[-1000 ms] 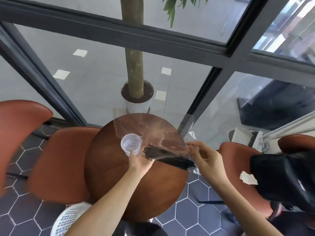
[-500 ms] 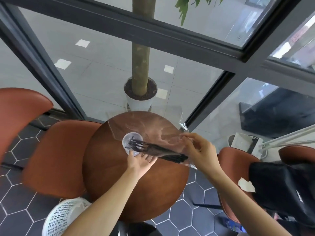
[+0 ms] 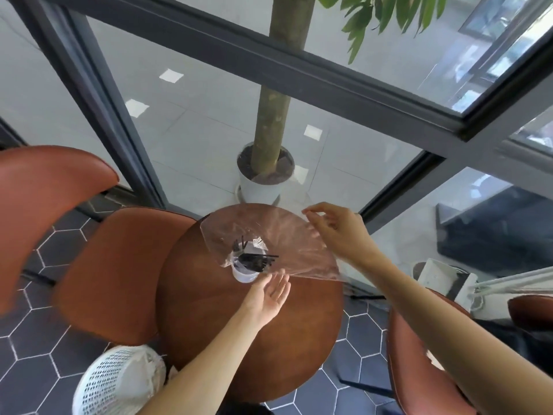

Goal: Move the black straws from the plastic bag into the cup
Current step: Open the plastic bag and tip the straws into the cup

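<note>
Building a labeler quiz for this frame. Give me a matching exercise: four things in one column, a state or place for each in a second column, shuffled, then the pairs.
Things:
1. left hand
2. right hand
3. black straws
4. white basket

States or places:
A. ends in the cup, partly under plastic
B. on the floor beside the round table
C. palm up, fingers straight, near the cup
D. raised, pinching the plastic bag by its edge

Pairs: 1-C, 2-D, 3-A, 4-B
</note>
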